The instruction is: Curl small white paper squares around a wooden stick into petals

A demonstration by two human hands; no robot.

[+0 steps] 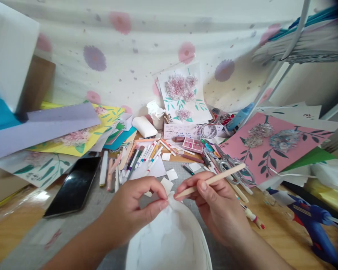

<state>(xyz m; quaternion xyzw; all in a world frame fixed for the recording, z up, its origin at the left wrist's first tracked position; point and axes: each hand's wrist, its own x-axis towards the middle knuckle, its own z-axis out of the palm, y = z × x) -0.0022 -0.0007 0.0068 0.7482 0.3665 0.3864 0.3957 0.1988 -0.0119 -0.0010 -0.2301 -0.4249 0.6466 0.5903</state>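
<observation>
In my right hand [216,206] is a flat wooden craft stick [225,176], gripped between thumb and fingers and slanting up to the right. Its lower end points at the far rim of a white oval bowl-like piece [169,243]. My left hand [141,206] pinches thumb and forefinger together at that rim, just left of the stick's tip. What lies between those fingertips is too small to make out. Small white paper squares [172,174] lie just beyond the fingers.
Markers [146,153] and scissors [233,172] crowd the middle. A black phone [73,187] lies left; a blue glue gun [310,217] lies right. Flower pictures on pink paper [259,142] and yellow paper [87,131] flank the table. Another flower picture [183,93] leans against the curtain.
</observation>
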